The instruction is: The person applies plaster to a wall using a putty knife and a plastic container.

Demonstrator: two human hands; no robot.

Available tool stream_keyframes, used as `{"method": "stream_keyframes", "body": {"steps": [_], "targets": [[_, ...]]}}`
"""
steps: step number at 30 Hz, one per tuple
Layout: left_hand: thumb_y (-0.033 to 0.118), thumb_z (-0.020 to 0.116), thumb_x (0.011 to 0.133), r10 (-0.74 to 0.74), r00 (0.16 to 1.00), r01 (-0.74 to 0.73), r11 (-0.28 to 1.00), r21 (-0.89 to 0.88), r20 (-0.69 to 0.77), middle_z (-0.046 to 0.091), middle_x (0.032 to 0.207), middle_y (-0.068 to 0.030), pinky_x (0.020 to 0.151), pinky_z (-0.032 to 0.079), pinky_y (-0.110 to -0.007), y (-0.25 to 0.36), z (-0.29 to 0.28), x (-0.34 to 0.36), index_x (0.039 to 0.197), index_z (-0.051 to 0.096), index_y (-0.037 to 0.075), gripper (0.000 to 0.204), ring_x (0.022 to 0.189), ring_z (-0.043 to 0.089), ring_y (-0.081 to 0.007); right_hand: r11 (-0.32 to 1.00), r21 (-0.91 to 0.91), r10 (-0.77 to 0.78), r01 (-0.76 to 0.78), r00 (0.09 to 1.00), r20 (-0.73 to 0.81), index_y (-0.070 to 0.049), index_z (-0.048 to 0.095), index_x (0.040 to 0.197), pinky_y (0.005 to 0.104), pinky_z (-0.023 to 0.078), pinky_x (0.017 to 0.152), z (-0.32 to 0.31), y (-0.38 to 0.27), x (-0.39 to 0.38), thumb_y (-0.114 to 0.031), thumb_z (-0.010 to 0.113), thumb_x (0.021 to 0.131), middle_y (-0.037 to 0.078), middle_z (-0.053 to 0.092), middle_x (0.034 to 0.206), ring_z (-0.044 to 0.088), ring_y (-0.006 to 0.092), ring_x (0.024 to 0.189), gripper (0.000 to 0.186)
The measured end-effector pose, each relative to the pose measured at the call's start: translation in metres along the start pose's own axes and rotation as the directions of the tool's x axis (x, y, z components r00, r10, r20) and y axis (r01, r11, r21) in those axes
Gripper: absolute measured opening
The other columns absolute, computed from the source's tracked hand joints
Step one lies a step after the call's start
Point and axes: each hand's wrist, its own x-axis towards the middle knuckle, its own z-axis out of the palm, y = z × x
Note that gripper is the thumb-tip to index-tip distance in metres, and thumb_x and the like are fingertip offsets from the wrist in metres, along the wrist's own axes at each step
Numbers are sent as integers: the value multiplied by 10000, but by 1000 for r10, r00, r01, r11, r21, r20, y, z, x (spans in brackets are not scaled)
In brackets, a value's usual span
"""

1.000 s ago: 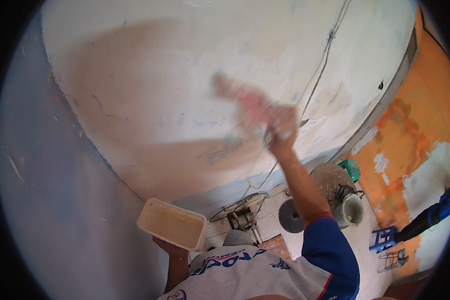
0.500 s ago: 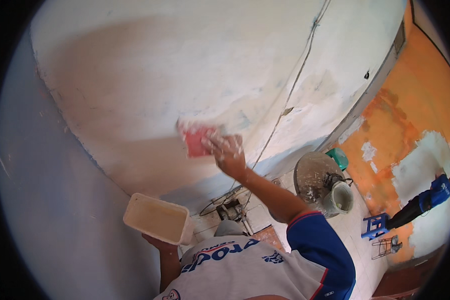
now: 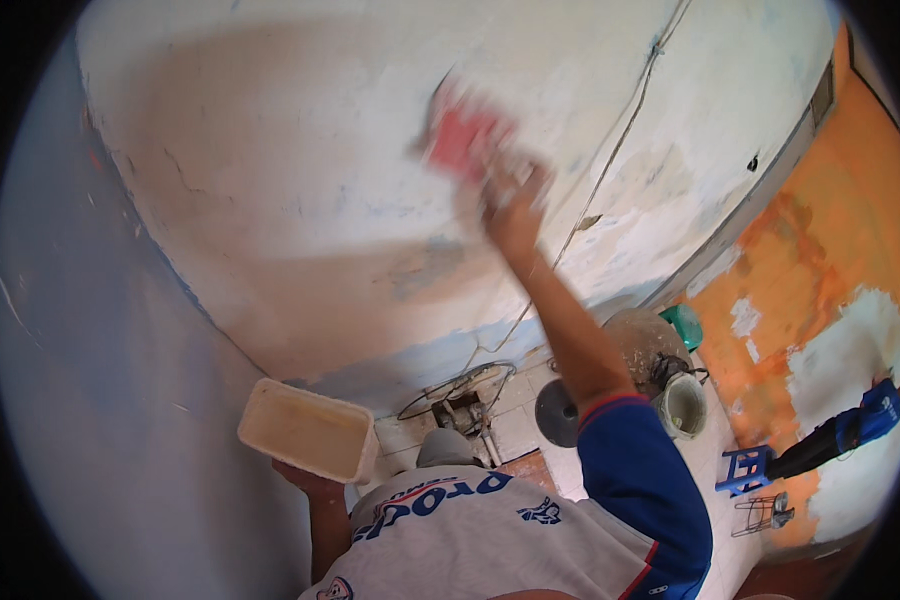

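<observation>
I have my right hand (image 3: 515, 200) with its grip closed on a blurred, flat red tool (image 3: 460, 132) before the far, patchy off-white wall (image 3: 320, 170); I cannot tell whether they touch. Near left, my left hand (image 3: 308, 482) grips a cream rectangular plastic tub (image 3: 364, 458) from below. A person in blue (image 3: 878, 410) is far right.

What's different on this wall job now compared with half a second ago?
The right hand has swept the red tool upward and slightly right across the pale wall. Nothing was taken hold of or let go. The left hand still supports the pale tub from below, and the blue stool stands where it was.
</observation>
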Motion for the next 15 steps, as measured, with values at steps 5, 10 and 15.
{"method": "stream_keyframes", "body": {"steps": [5,10,15], "targets": [[585,410,1044,-17,1000,17,1000,11,20,597,1405,-61,1097,474,-495,2,-16,-5,1453,533,152,607,1272,598,-285,858,508,-210,73,953,217,-170,740,1251,498,429,1004,-21,-70,-109,23,667,763,7,694,1367,591,326,1162,530],[601,432,1037,40,994,-31,995,90,-101,587,1423,-90,1116,461,-515,-2,25,-8,1482,504,132,651,1281,592,-307,880,443,23,172,915,-402,-22,676,1149,370,440,779,-50,19,50,61,600,883,115,597,1018,549,283,887,288],[641,428,996,7,996,0,997,82,-88,547,1484,-49,1128,434,-535,-5,21,0,1493,512,177,686,1346,541,-305,963,228,204,-144,941,-269,-179,668,1363,492,465,961,-65,58,141,-1,686,829,125,684,1250,580,390,1101,563]]}}
